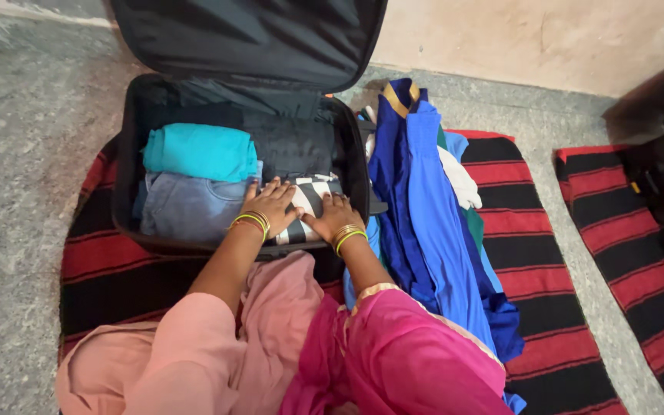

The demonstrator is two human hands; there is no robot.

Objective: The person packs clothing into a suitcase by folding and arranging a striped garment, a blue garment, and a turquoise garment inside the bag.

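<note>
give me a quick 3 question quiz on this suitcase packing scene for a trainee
1. True or false: both hands, left hand and right hand, rest flat on the black-and-white striped garment inside the open suitcase.
2. Which folded item lies directly behind the denim piece in the suitcase? A) teal garment B) white cloth C) red mat
3. Fill in: the pile of blue clothes lies outside the suitcase on its ____ side, on the red and black striped mat.

Key: 1 true; 2 A; 3 right
</note>
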